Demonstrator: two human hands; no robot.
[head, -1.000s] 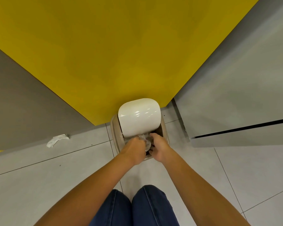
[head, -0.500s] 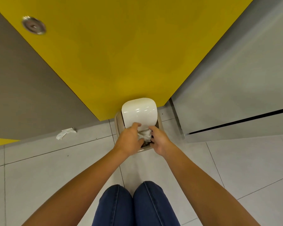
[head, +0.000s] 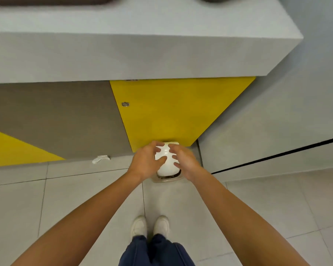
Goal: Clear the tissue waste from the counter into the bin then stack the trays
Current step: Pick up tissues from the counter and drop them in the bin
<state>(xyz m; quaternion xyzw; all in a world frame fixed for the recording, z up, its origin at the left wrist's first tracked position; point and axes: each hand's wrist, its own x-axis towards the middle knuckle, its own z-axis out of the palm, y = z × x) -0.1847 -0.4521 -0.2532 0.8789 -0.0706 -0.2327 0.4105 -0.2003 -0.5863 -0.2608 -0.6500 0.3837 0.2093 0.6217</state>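
Note:
A small beige bin (head: 166,180) with a white swing lid (head: 166,165) stands on the floor against the yellow cabinet panel (head: 173,110). My left hand (head: 145,160) and my right hand (head: 185,160) hover above the lid, fingers spread and loosely bent, holding nothing. No tissue shows in either hand. A crumpled white tissue (head: 101,159) lies on the floor to the left, by the cabinet base. The grey counter (head: 142,45) runs across the top of the view; two dark trays (head: 46,0) sit at its far edge, cut off.
A grey wall (head: 277,121) with a dark slot closes the right side. Pale floor tiles (head: 65,198) spread around my white shoes (head: 150,226). A round metal lock (head: 125,104) sits on the yellow panel.
Both hands have let go of the tissue in the bin and lifted away above the lid. I have risen, so the counter top and trays came into view.

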